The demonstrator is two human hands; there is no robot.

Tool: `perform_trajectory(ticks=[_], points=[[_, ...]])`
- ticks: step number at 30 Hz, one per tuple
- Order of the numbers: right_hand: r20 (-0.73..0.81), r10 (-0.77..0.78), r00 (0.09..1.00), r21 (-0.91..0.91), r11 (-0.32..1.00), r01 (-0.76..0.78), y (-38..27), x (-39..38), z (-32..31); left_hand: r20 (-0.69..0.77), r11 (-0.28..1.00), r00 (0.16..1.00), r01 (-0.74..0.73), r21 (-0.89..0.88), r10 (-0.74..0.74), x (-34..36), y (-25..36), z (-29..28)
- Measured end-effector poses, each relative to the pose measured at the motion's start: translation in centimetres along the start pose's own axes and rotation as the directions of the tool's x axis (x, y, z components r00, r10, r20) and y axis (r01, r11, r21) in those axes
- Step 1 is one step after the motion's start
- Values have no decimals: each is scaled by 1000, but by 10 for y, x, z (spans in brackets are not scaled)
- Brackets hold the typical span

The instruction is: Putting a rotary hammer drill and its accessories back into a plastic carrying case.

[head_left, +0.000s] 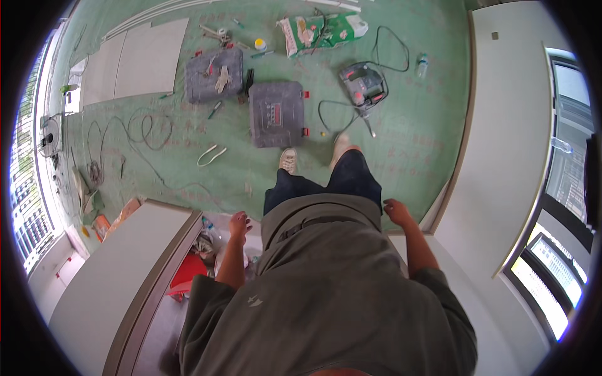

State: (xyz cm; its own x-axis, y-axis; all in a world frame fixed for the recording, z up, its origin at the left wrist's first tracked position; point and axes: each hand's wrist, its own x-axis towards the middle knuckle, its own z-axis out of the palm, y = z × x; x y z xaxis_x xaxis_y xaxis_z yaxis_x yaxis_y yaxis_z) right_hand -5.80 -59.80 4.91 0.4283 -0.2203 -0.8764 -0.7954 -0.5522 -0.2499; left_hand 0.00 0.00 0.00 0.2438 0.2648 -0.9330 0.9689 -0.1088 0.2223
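My left hand hangs beside my left hip with nothing in it, its fingers loosely bent and apart. At my right hip, my right hand also hangs free, fingers slightly apart. Just beyond my shoes lies a dark grey plastic tool case with red latches. Another grey case rests farther left, with pale work gloves on top. To the right, a grey and black corded power tool sits on the green floor, its cable looping around it.
A green and white bag and a plastic bottle lie ahead. Pale panels are at far left, near a long loose cable. A pale cabinet stands by my left side; a wall rises at right.
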Motion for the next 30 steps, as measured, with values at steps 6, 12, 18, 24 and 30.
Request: perform_trajectory(ticks=[6, 12, 18, 24, 30], points=[[10, -236, 972, -210, 949, 233, -33, 155, -107, -157, 953, 981, 63, -296, -114, -54, -30, 85], [81, -273, 959, -414, 866, 282, -127, 325, -159, -103, 896, 945, 254, -366, -310, -108, -60, 194], [336, -484, 808, -611, 541, 578, -203, 436, -130, -46, 877, 952, 259, -405, -302, -89, -35, 268], [516, -499, 696, -633, 325, 703, -260, 520, -12, -43, 858, 987, 115, -501, -157, 43, -17, 289], [451, -620, 642, -534, 389, 751, -308, 616, 78, -47, 820, 999, -4, -572, -28, 238, -6, 321]])
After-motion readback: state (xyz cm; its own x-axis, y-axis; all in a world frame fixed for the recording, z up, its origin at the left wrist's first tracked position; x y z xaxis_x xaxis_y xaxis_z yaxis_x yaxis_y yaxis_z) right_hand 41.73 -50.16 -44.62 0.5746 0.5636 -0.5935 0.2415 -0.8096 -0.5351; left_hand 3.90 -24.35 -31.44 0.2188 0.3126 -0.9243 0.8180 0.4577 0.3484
